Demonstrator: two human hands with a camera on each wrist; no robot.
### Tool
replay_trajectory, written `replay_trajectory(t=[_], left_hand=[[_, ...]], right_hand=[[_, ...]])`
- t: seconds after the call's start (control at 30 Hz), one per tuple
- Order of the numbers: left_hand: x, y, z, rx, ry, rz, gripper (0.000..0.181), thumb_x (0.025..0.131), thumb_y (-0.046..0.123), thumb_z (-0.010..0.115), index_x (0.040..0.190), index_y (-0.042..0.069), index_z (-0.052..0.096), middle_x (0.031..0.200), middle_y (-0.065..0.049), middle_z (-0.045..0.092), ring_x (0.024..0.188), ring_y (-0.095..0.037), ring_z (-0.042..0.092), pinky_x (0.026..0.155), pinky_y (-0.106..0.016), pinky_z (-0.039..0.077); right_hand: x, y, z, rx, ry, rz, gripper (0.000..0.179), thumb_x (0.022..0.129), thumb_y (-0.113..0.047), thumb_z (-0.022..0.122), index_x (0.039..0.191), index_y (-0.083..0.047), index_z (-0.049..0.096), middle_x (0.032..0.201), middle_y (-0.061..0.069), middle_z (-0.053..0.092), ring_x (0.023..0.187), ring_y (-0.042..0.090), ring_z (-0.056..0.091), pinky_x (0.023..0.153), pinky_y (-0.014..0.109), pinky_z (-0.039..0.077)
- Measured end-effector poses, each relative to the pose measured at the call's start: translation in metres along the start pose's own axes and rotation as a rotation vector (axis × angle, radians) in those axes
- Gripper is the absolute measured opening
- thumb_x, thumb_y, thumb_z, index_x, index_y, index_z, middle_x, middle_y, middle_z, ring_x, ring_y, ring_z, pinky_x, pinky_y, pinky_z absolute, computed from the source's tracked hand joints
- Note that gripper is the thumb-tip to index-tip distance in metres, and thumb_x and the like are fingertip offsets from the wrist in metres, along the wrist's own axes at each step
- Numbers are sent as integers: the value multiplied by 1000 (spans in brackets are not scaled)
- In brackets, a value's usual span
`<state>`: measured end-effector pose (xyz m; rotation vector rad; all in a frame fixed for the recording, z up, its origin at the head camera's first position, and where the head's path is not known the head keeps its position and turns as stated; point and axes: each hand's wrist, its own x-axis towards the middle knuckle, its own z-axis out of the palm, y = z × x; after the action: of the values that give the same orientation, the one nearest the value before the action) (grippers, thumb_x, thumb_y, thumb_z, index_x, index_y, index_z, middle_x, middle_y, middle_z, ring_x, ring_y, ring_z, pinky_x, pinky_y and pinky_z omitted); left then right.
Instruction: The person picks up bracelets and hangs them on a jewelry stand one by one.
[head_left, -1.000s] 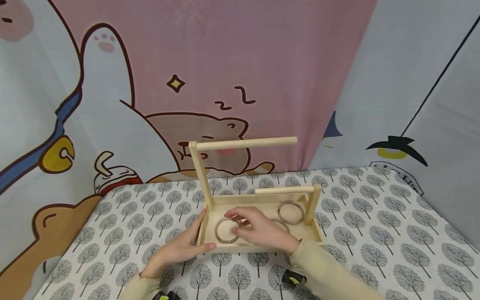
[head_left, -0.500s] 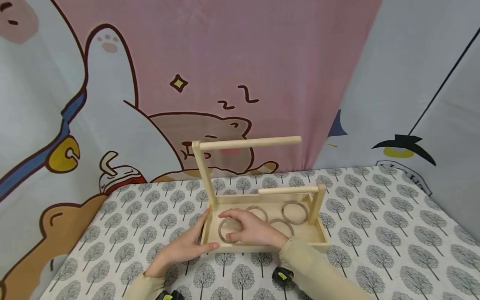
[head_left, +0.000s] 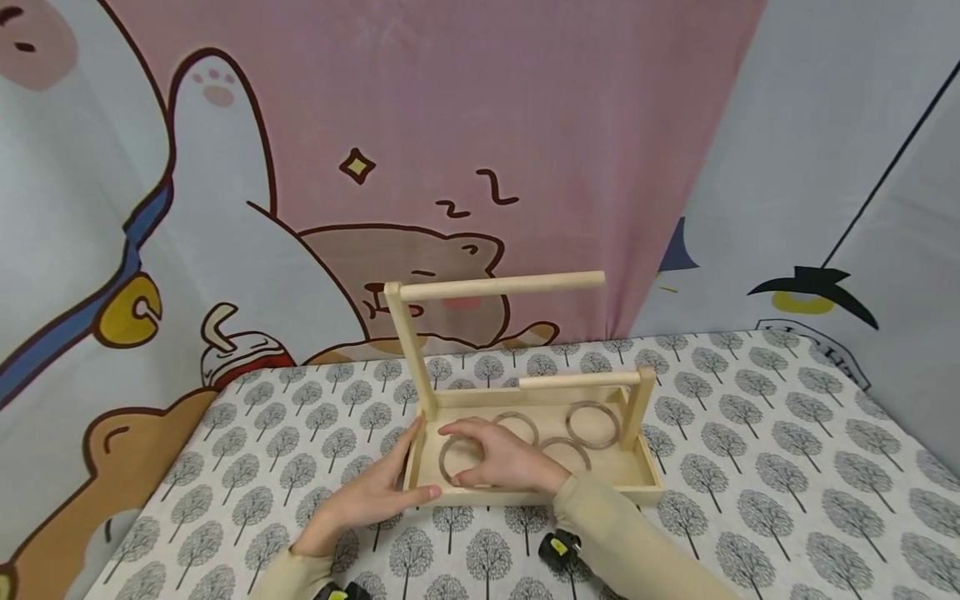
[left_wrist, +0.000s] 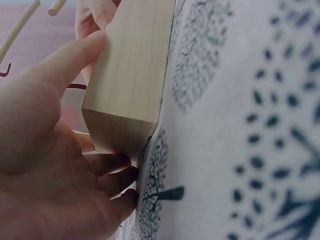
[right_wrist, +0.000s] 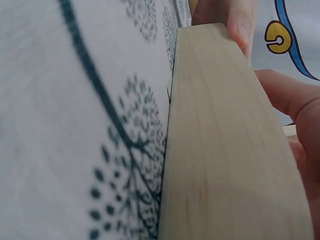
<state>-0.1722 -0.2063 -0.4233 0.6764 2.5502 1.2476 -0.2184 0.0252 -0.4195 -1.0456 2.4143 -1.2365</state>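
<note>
1. A greyish-brown ring (head_left: 442, 458) lies near the left end of a wooden tray (head_left: 540, 498); being round, it has no long axis, while the tray runs left to right.
2. The right hand (head_left: 506, 454) is nearer, extending over the ring from its right; thumb and index finger stand moderately wide across its near and far edges. Whether they grip it cannot be told.
3. The left hand (head_left: 375, 494) grips the tray's near left corner.
</note>
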Motion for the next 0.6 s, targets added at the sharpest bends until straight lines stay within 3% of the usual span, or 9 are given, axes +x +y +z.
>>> replay_trajectory(t=[0.2, 0.6], left_hand=[[1, -3, 0, -6, 2, 2, 99, 90, 34, 68, 154, 4, -1, 155, -29, 9, 132, -47, 34, 104, -63, 30], [2, -4, 0, -2, 0, 0, 98, 91, 34, 67, 154, 3, -1, 156, -28, 6, 134, -49, 27, 105, -65, 27]], right_hand=[[3, 4, 1, 23, -8, -9, 69, 76, -15, 81, 138, -8, 51, 144, 18, 43, 130, 34, 42, 107, 58, 31], [8, 5, 3, -199, -57, 17, 73, 74, -13, 82, 139, -6, 49, 138, 13, 52, 128, 33, 45, 111, 53, 27]])
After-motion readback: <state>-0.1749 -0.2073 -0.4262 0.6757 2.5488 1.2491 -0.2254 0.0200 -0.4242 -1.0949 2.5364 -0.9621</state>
